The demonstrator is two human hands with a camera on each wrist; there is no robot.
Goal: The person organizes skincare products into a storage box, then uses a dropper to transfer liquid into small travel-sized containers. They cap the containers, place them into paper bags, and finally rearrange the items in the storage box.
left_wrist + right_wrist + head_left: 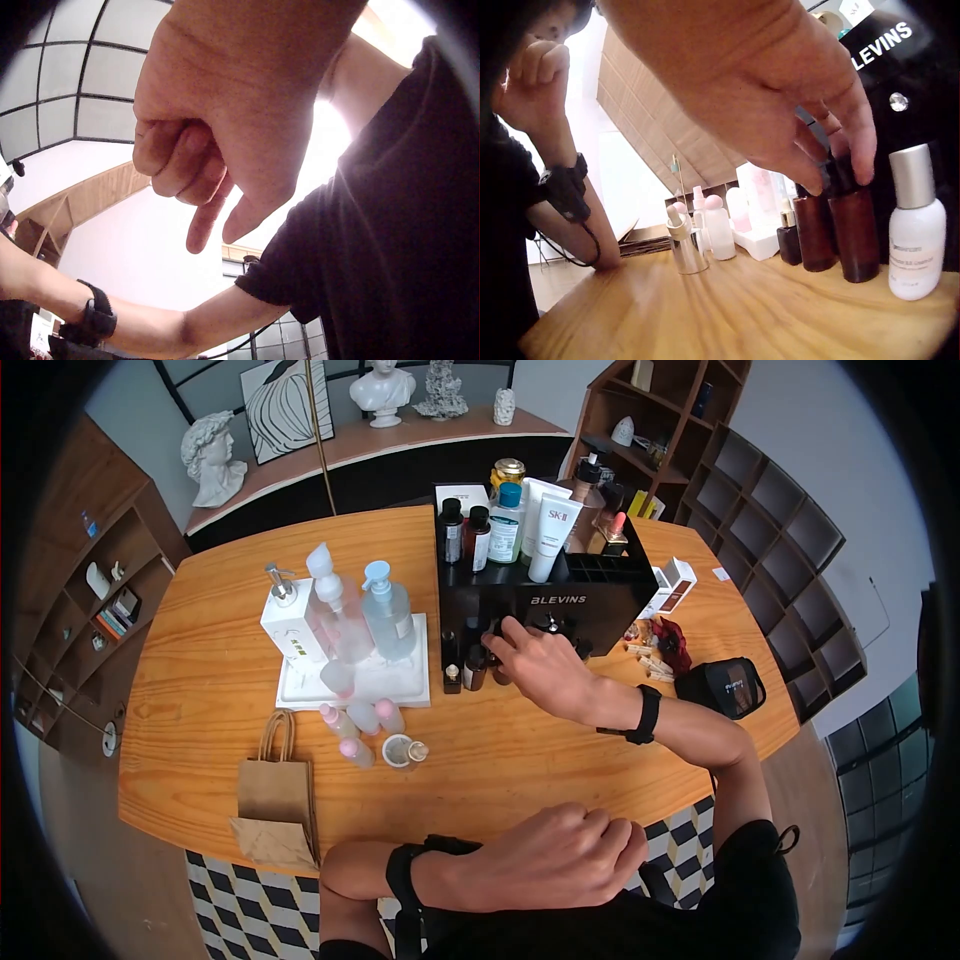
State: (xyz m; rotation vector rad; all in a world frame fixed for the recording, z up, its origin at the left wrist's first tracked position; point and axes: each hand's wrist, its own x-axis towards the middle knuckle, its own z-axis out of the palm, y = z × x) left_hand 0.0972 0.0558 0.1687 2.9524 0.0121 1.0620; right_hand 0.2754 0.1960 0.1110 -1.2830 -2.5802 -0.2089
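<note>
My right hand (pixel 550 670) reaches to the foot of a black organizer box (pixel 615 612) lettered BLEVINS. In the right wrist view its thumb and fingers pinch the black cap of a brown bottle (pixel 855 240), which stands upright on the table. A second brown bottle (pixel 815 236) and a small dark dropper bottle (pixel 788 244) stand to its left; a white bottle (pixel 916 244) with a silver cap is on its right. My left hand (pixel 560 857) hovers before my body, fingers loosely curled, holding nothing.
Left of the box, a white tray (pixel 420 660) bears pump bottles. In front are several small pink-capped bottles (pixel 357 752), a small metallic dropper bottle (pixel 690 255) and a brown paper bag (pixel 270 790). A black case (pixel 720 688) and dark red flower (pixel 672 645) lie right.
</note>
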